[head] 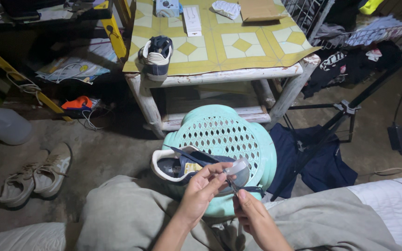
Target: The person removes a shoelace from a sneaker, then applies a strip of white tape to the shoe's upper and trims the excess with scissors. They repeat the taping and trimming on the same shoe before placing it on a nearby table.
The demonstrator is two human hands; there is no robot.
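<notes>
A navy sneaker [187, 163] is laid toe-right on the green stool [261, 148], its dark lace [231, 185] pinched between the fingers of the left hand [201, 190] and the right hand [252, 214] just below.

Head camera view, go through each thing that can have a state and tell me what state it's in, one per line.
Navy shoe: on its side on the stool, lace being worked.
Lace: pinched between both hands.
Left hand: closed on the lace.
Right hand: closed on the lace.
Green stool: upright.
Second navy shoe: on the table edge, overhanging.
Beige shoes: on the floor, laced.
Plastic jug: lying down.
</notes>
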